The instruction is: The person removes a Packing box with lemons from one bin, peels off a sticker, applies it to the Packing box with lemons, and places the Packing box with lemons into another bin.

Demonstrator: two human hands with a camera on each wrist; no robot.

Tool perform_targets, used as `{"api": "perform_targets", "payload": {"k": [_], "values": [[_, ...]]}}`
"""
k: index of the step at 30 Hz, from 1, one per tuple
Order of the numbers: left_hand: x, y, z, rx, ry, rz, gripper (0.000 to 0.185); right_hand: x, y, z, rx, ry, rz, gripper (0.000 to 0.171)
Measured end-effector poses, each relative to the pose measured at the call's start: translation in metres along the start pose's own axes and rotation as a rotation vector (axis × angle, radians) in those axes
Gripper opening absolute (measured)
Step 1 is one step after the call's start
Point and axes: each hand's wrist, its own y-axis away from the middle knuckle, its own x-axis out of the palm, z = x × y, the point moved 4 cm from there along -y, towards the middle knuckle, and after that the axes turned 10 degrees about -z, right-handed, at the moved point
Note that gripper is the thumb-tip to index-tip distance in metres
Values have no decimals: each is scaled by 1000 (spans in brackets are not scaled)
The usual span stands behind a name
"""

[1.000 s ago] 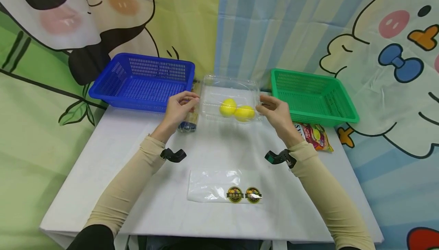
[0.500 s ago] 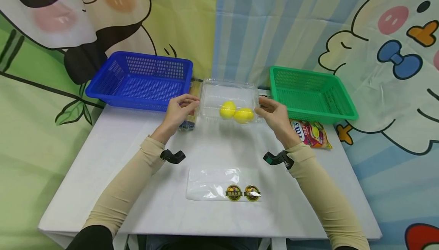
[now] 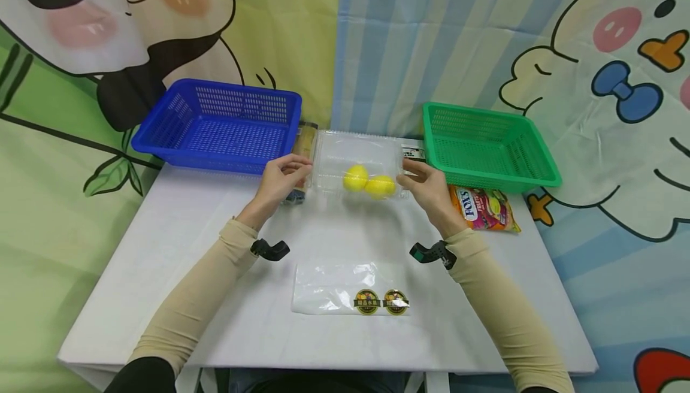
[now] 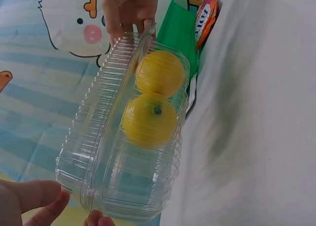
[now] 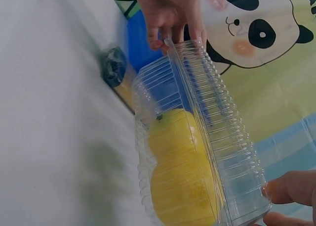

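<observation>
My left hand (image 3: pixel 280 178) pinches one end of the clear box (image 3: pixel 358 148), right hand (image 3: pixel 427 186) the other, long axis between them, yellow fruits (image 3: pixel 380 187) nearer the right.

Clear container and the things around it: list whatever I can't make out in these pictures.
Clear container, near end: right wrist view, cut off by the bottom edge.
Right hand, most of it: right wrist view, cut off by the right edge.
Tan packet, middle: head view, hidden behind the left hand.
Right sticker, part of its lettering: head view, lost in glare.
Black-and-white item, print: head view, too small to read.
</observation>
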Motion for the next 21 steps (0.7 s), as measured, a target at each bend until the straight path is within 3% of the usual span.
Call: {"api": "perform_targets", "payload": {"k": [8, 21], "values": [[5, 3, 1, 27, -115, 48, 29, 4, -2, -9, 15, 23, 0, 51], [8, 2, 5, 45, -133, 42, 25, 7, -3, -17, 12, 11, -15, 52]]}}
